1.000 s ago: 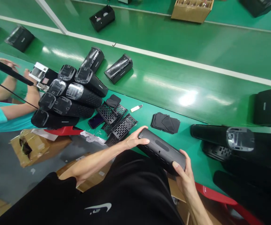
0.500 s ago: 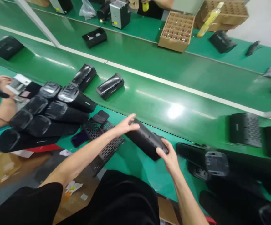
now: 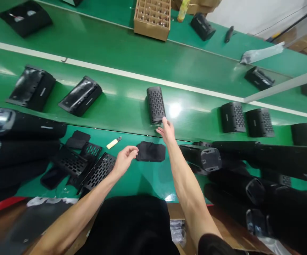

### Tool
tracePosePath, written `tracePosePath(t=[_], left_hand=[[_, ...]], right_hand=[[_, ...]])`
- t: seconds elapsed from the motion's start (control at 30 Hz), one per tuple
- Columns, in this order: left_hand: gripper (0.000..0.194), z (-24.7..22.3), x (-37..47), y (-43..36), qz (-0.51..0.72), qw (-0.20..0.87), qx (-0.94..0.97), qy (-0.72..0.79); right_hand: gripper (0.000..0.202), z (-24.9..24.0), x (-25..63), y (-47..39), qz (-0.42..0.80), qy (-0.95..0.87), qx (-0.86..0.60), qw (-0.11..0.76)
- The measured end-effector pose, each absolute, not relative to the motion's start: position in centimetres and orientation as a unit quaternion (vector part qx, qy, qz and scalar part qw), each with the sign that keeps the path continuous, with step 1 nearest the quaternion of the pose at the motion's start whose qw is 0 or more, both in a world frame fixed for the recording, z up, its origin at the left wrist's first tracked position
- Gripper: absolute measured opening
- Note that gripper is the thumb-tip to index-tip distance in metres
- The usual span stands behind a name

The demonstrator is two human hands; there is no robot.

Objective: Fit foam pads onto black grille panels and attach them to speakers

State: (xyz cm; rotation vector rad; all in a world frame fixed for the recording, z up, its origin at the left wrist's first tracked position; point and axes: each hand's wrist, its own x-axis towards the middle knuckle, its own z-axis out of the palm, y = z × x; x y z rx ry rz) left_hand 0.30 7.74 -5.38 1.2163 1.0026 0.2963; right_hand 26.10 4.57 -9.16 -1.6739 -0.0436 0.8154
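A black speaker-like housing (image 3: 156,104) with a slotted grille lies on the green belt ahead of me. At its near end is my right hand (image 3: 166,131), fingers apart, the index fingertip at the housing's edge. On the bench below lies a stack of thin black sheets (image 3: 151,152), which look like cloth. My left hand (image 3: 127,157) is closed in a pinch at the stack's left edge; whether a sheet is between the fingertips is hidden. Left of that hand are black perforated panels (image 3: 100,171) and a small yellow-handled tool (image 3: 113,142).
Black housings (image 3: 80,96) lie on the belt to the left, and grille-faced ones (image 3: 233,117) stand to the right. Long black cases (image 3: 212,159) are piled at the bench's right, others (image 3: 36,125) at its left. A divided carton (image 3: 152,19) sits across the belt.
The housing that both hands held over the bench is now on the belt. My left hand has left it and moved to the black sheets. The view has swung right.
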Motion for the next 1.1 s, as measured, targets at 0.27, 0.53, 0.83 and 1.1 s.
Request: tracePosePath(t=[0.27, 0.53, 0.83, 1.1], left_hand=[[0.038, -3.6, -9.2, 3.1, 0.154, 0.656, 0.481, 0.561], [0.032, -3.1, -18.2, 1.1, 0.246, 0.462, 0.528, 0.668], [0.028, -5.3, -20.9, 0.2, 0.208, 0.375, 0.52, 0.738], [0.049, -4.4, -15.9, 0.1, 0.193, 0.494, 0.63, 0.567]], right_hand=[[0.056, -6.8, 10.3, -11.0, 0.396, -0.092, -0.784, 0.468], [0.054, -7.2, 3.6, -3.0, 0.445, -0.303, -0.779, 0.321], [0.015, -10.0, 4.3, 4.0, 0.47, -0.247, -0.799, 0.283], [0.061, -8.0, 7.9, -11.3, 0.471, -0.059, -0.725, 0.499]])
